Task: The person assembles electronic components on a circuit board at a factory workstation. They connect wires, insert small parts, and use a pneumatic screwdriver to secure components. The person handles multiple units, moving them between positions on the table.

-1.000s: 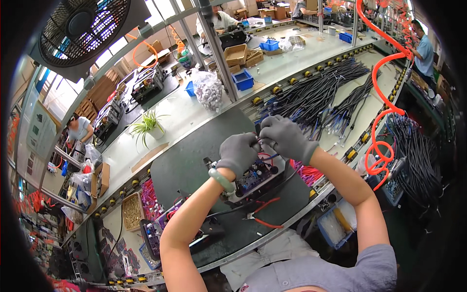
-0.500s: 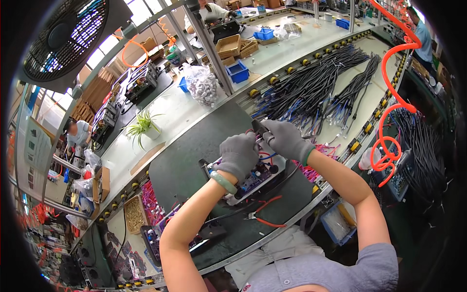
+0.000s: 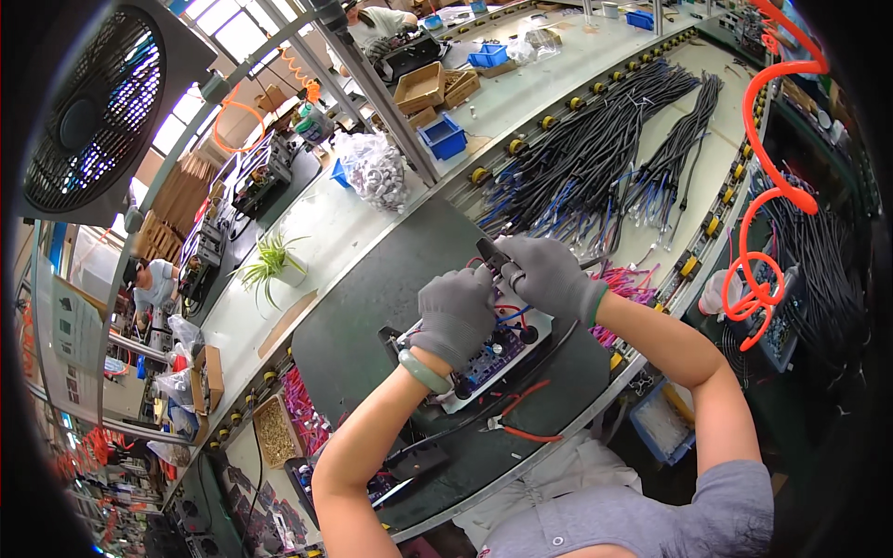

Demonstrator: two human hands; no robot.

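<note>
Both hands wear grey gloves and meet above a circuit board unit (image 3: 507,353) on the dark work mat (image 3: 349,321). My right hand (image 3: 553,277) is closed round a black plastic piece (image 3: 489,252), whose end sticks out past the fingers. Close against it, my left hand (image 3: 456,316) has its fingertips pressed together; what they pinch is hidden. Red and blue wires (image 3: 512,314) rise from the board beneath the hands. Nearer me on the mat lie cutting pliers with orange handles (image 3: 528,430).
Black cable bundles (image 3: 595,158) lie beyond the mat, on the right. Another board unit (image 3: 386,484) lies under my left forearm. An orange coiled hose (image 3: 753,149) hangs at right. A potted plant (image 3: 270,260) and a bag of white parts (image 3: 370,172) stand on the far bench.
The view has shifted slightly. My hands stay together over the board, with the black piece still in the right one; more of the red and blue wires shows between them.
</note>
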